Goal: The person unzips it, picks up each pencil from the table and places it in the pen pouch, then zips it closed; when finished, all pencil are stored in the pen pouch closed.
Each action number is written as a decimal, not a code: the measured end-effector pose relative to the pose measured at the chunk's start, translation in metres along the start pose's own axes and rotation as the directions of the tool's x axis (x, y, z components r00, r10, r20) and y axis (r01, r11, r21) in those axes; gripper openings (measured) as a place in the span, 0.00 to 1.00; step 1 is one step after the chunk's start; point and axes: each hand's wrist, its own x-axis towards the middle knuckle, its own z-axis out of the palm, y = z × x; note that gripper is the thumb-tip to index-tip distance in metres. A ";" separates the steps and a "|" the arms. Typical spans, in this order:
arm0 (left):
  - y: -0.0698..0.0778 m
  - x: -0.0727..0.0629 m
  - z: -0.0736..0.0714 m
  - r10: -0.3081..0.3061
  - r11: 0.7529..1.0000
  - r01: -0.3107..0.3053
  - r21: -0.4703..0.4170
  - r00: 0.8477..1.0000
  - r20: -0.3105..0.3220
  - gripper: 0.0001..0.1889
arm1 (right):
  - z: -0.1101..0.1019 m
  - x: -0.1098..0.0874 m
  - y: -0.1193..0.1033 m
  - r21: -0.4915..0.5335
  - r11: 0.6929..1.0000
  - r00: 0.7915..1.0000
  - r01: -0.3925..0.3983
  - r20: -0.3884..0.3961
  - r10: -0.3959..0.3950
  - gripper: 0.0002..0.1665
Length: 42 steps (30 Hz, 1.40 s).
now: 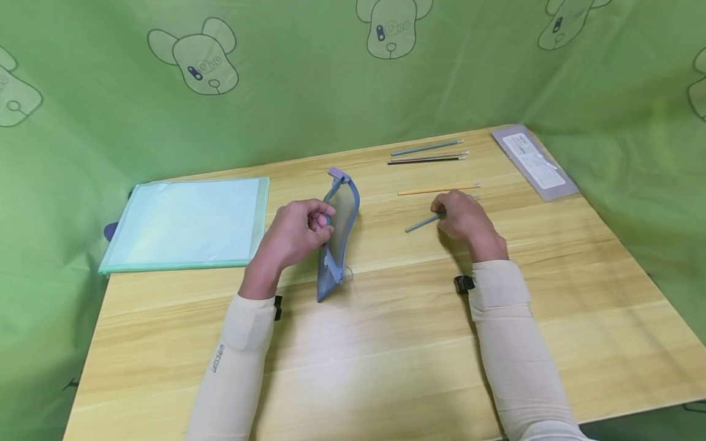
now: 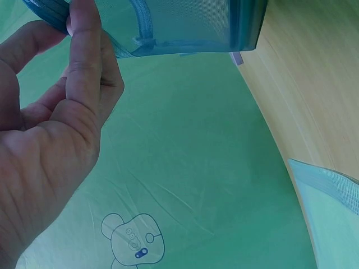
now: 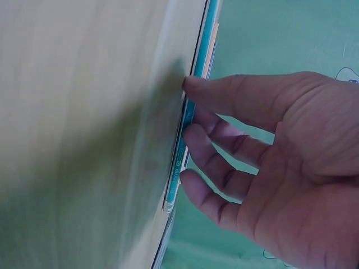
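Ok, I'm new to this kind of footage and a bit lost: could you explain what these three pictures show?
There is no machine, just a person's bare hands. The wide picture is taken from the head, looking down; the other two are taken from the wrists, one for each hand. The left hand holds an open pouch by its edge. The right hand pinches a pencil at the table. Beyond it lie other pencils, with a pale blue folder on the left and a flat packet on the right.

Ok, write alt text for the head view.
A left hand holds an open blue pouch while the right hand grips a teal pencil at a wooden table. More pencils, a pale folder and a labelled packet lie nearby.
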 end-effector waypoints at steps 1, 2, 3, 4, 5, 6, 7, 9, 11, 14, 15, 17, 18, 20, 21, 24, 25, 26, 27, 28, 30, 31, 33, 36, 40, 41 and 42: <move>0.000 0.000 0.000 0.000 1.000 0.000 -0.001 1.000 0.001 0.15 | 0.000 0.000 -0.001 -0.001 1.000 1.000 0.001 -0.005 -0.001 0.19; -0.001 0.000 0.000 -0.001 1.000 0.001 -0.002 1.000 0.002 0.15 | 0.000 0.000 -0.001 -0.003 1.000 1.000 -0.002 -0.005 0.002 0.17; 0.000 0.000 0.000 -0.002 1.000 0.002 -0.003 1.000 0.003 0.15 | 0.000 0.000 -0.002 -0.006 1.000 1.000 -0.005 -0.004 0.005 0.14; -0.001 0.001 0.000 -0.003 1.000 0.003 -0.004 1.000 0.003 0.15 | 0.000 0.000 -0.003 -0.007 1.000 1.000 -0.011 0.001 0.011 0.12; -0.001 0.001 0.000 -0.004 1.000 0.004 -0.004 1.000 0.004 0.14 | 0.000 0.000 -0.004 -0.010 1.000 1.000 -0.014 0.005 0.014 0.10; -0.001 0.001 0.000 -0.005 1.000 0.005 -0.006 1.000 0.005 0.14 | 0.001 0.000 -0.005 -0.013 1.000 1.000 -0.016 0.011 0.016 0.08; -0.001 0.001 0.000 -0.005 1.000 0.005 -0.008 1.000 0.005 0.14 | 0.001 0.000 -0.006 -0.015 1.000 1.000 -0.017 0.018 0.017 0.07; -0.001 0.001 0.000 -0.007 1.000 0.007 -0.012 1.000 0.007 0.14 | 0.003 0.000 -0.008 -0.009 1.000 0.999 -0.015 0.033 0.015 0.05; -0.001 0.001 0.000 -0.008 1.000 0.008 -0.015 1.000 0.009 0.15 | 0.004 0.000 -0.010 -0.009 1.000 0.999 0.001 0.049 0.000 0.05; -0.001 0.001 0.000 -0.010 1.000 0.010 -0.014 1.000 0.010 0.14 | 0.007 0.000 -0.015 -0.011 0.999 0.996 0.038 0.077 -0.037 0.04; -0.001 0.001 -0.001 -0.010 1.000 0.010 -0.012 1.000 0.009 0.14 | 0.009 0.000 -0.017 -0.011 0.999 0.995 0.053 0.086 -0.051 0.05; -0.001 0.001 -0.001 -0.013 1.000 0.013 -0.011 1.000 0.008 0.15 | 0.011 0.000 -0.021 -0.001 0.997 0.991 0.078 0.105 -0.077 0.05; -0.001 0.001 -0.001 -0.013 1.000 0.013 -0.010 1.000 0.009 0.15 | 0.013 0.000 -0.024 0.012 0.996 0.990 0.087 0.114 -0.088 0.06; -0.001 0.000 -0.002 -0.013 1.000 0.013 -0.009 1.000 0.008 0.15 | 0.016 0.001 -0.029 0.039 0.994 0.985 0.107 0.135 -0.111 0.08; -0.002 0.001 -0.002 -0.012 1.000 0.012 -0.006 1.000 0.008 0.15 | 0.017 0.000 -0.031 0.051 0.992 0.982 0.116 0.146 -0.122 0.08; -0.002 0.000 -0.002 -0.008 1.000 0.008 0.000 1.000 0.010 0.15 | 0.020 0.000 -0.037 0.063 0.988 0.975 0.138 0.164 -0.147 0.10; -0.001 0.000 -0.002 -0.008 1.000 0.008 0.001 1.000 0.010 0.15 | 0.021 0.000 -0.038 0.058 0.988 0.974 0.144 0.167 -0.151 0.11; -0.001 0.000 -0.003 -0.009 1.000 0.009 0.000 1.000 0.011 0.15 | 0.021 0.000 -0.039 0.056 0.987 0.973 0.149 0.168 -0.156 0.11; -0.001 0.000 -0.003 -0.009 1.000 0.009 0.002 1.000 0.011 0.15 | 0.022 0.000 -0.041 0.051 0.987 0.973 0.152 0.166 -0.158 0.11; -0.001 0.000 -0.003 -0.010 1.000 0.010 0.002 1.000 0.010 0.15 | 0.023 0.000 -0.042 0.049 0.987 0.973 0.154 0.165 -0.160 0.11; 0.000 0.000 -0.003 -0.013 1.000 0.012 0.004 1.000 0.009 0.15 | 0.024 0.000 -0.043 0.051 0.987 0.974 0.155 0.161 -0.161 0.12; 0.000 0.000 -0.003 -0.014 1.000 0.014 0.005 1.000 0.008 0.15 | 0.025 0.001 -0.044 0.057 0.987 0.974 0.151 0.160 -0.159 0.12; 0.000 0.000 -0.003 -0.013 1.000 0.013 0.008 1.000 0.005 0.15 | 0.027 0.000 -0.045 0.075 0.988 0.976 0.138 0.160 -0.148 0.13; 0.000 0.000 -0.002 -0.012 1.000 0.012 0.008 1.000 0.007 0.15 | 0.027 -0.001 -0.048 0.124 0.986 0.978 0.109 0.163 -0.129 0.15; 0.001 0.000 -0.001 -0.012 1.000 0.012 0.001 1.000 0.013 0.15 | 0.021 -0.003 -0.052 0.230 0.968 0.980 0.103 0.141 -0.138 0.15; 0.001 0.000 0.000 -0.014 1.000 0.014 -0.001 1.000 0.015 0.15 | 0.019 -0.003 -0.053 0.268 0.956 0.980 0.115 0.129 -0.154 0.16; 0.001 0.001 0.000 -0.014 1.000 0.014 0.001 1.000 0.015 0.15 | 0.017 -0.004 -0.054 0.310 0.942 0.978 0.129 0.119 -0.173 0.17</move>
